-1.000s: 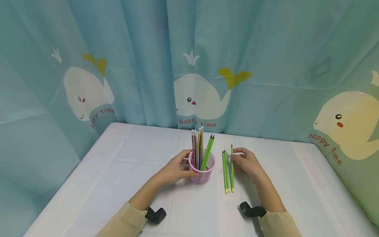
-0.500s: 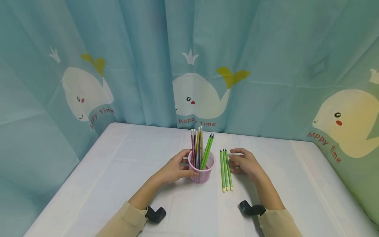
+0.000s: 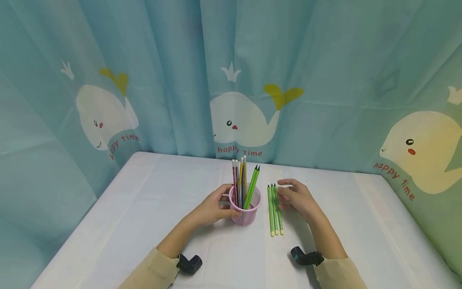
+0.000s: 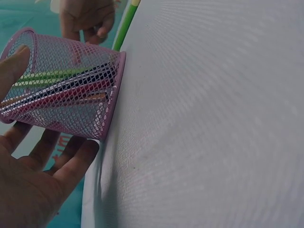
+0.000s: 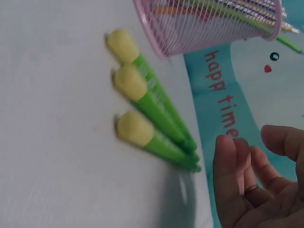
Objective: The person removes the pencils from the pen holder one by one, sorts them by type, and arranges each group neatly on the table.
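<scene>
A pink mesh pencil cup [image 3: 246,217] stands upright on the table, held from its left side by my left hand [image 3: 209,206]. In the left wrist view the thumb lies on one side of the mesh and the fingers [image 4: 78,164] on the other. The cup holds several striped and yellow pencils with erasers up, plus two green pencils [image 3: 252,188] with dark points up. To its right, three green pencils [image 3: 275,210] lie side by side, points away from me. Just right of these hovers my right hand [image 3: 297,198], its fingers loosely bent and holding nothing.
A white cloth covers the table [image 3: 151,192]. Behind it hangs a blue-green curtain [image 3: 173,80] printed with whales. Black straps with camera mounts [image 3: 190,264] sit on both wrists.
My right hand has let go of a green pencil, which now lies beside the two others. The three pencils are now in a neater row. My left hand stays on the cup.
</scene>
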Tool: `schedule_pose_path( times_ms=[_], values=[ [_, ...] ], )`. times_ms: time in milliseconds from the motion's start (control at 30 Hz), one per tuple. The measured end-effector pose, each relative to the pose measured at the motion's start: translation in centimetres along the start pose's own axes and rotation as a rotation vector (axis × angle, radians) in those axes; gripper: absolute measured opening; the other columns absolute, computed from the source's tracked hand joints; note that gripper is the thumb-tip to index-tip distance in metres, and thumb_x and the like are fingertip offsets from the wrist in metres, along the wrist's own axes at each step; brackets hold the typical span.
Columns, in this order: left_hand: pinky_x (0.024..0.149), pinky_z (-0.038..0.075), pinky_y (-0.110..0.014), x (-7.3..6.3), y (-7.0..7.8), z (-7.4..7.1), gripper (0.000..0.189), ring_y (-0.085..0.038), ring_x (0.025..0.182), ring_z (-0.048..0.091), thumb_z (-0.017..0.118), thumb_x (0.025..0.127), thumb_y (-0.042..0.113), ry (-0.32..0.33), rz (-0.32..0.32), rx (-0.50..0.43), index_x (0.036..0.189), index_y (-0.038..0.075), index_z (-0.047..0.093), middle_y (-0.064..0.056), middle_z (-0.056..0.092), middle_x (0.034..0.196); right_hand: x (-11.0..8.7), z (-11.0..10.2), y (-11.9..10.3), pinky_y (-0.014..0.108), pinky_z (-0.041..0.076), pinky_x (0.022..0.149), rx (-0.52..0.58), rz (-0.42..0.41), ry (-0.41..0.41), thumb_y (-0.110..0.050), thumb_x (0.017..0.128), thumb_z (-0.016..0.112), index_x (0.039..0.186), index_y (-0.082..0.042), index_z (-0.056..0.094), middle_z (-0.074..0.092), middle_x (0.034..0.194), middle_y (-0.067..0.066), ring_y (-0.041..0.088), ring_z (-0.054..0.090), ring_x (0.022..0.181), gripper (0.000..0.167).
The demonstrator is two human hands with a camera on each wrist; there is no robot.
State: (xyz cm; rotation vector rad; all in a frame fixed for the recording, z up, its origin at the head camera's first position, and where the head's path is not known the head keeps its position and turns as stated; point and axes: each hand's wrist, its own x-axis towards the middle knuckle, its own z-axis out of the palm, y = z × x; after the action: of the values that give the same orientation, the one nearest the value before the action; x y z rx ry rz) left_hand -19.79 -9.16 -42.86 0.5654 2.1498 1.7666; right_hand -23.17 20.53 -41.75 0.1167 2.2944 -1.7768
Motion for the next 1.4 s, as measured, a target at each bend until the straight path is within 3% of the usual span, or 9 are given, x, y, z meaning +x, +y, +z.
schedule_pose_path(
  times_ms=[500,767,900,1167,1400],
  values=[
    [0.099,0.054,-0.040,0.0,-0.2,0.1,0.076,-0.036,0.124,0.057,0.082,0.081,0.009,0.005,-0.001,-0.008,0.146,0.010,0.042,-0.016,0.053,0.138,-1.2,2.4,-1.4,0.037,0.062,0.079,0.110,-0.171,-0.110,-0.012,0.096,0.063,0.131,0.003,0.051,0.060,0.098,0.010,0.019,0.063,0.081,0.040],
    [0.099,0.055,-0.039,0.0,0.0,0.2,0.074,-0.035,0.123,0.057,0.082,0.081,0.009,0.014,-0.005,-0.002,0.145,0.010,0.043,-0.015,0.054,0.137,-1.5,3.5,-1.7,0.035,0.062,0.080,0.093,-0.201,-0.108,-0.010,0.097,0.060,0.131,0.005,0.050,0.061,0.100,0.009,0.019,0.064,0.087,0.040],
    [0.100,0.054,-0.041,-0.1,0.1,0.2,0.074,-0.035,0.123,0.057,0.081,0.081,0.008,0.015,-0.002,-0.005,0.145,0.010,0.043,-0.015,0.054,0.137,-1.6,3.8,-1.7,0.037,0.062,0.083,0.067,-0.226,-0.110,-0.015,0.098,0.061,0.132,0.000,0.055,0.062,0.105,0.012,0.022,0.064,0.095,0.037],
    [0.100,0.054,-0.041,-0.1,0.1,0.1,0.074,-0.036,0.124,0.057,0.081,0.082,0.010,0.012,-0.001,-0.004,0.145,0.009,0.042,-0.015,0.053,0.139,-1.7,4.3,-1.7,0.039,0.059,0.091,-0.003,-0.284,-0.216,-0.028,0.102,0.057,0.141,-0.006,0.052,0.056,0.134,0.021,0.041,0.054,0.124,0.045],
    [0.099,0.054,-0.041,-0.2,0.0,0.1,0.076,-0.037,0.125,0.056,0.082,0.082,0.011,0.011,-0.003,-0.006,0.146,0.010,0.042,-0.016,0.052,0.140,-1.7,4.4,-1.6,0.033,0.059,0.086,-0.023,-0.340,-0.197,-0.025,0.101,0.059,0.130,-0.004,0.058,0.059,0.130,0.018,0.045,0.057,0.119,0.036]
  ],
)
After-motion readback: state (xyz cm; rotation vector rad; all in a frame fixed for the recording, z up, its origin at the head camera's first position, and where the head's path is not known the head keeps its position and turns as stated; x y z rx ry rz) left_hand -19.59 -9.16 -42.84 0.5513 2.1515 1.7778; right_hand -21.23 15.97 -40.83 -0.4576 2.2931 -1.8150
